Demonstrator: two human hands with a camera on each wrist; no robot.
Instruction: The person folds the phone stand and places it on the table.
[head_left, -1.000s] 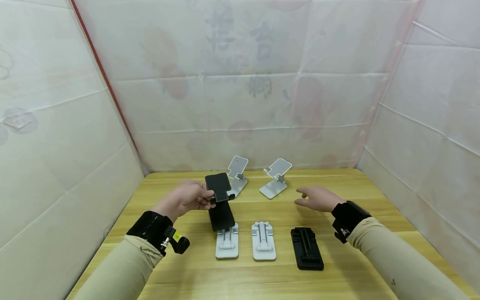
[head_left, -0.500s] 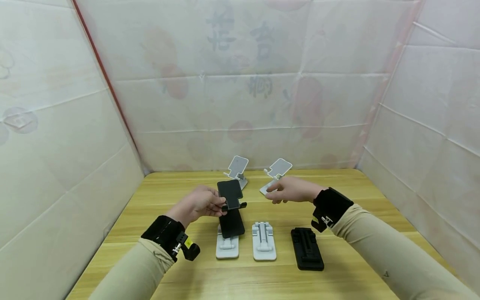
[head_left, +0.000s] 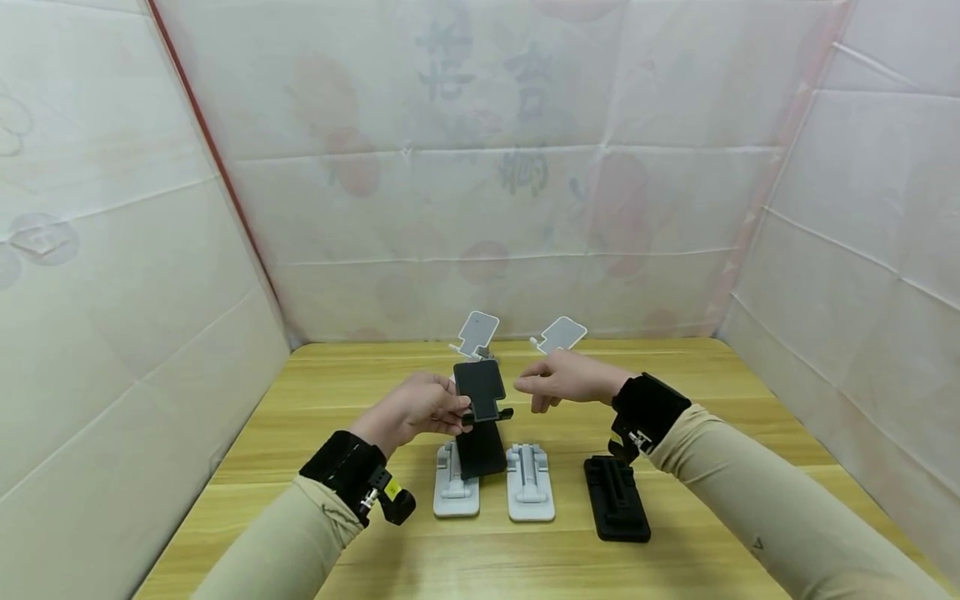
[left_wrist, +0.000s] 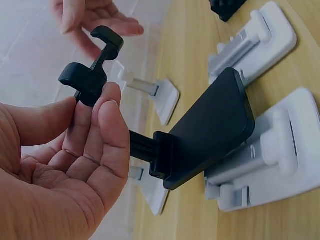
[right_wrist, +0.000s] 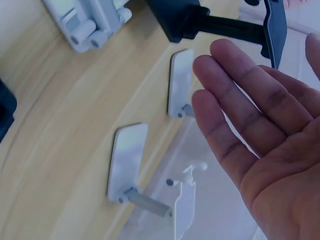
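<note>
The left hand [head_left: 420, 408] pinched a black plastic unfolded phone stand [head_left: 480, 417] above the wooden table [head_left: 675, 567] — the right hand [head_left: 570, 379], grip released, hovered just beside it.

There are six plastic phone stands in all, counted from the yellow wooden table [head_left: 697, 367] they share. Two are black: one unfolded black stand [head_left: 481, 417] above the table (held up), one flat black stand [head_left: 617, 498] on it. Four are white: two flat folded white stands [head_left: 529, 483], two opened white stands [head_left: 558, 335] at the table's far edge.
</note>
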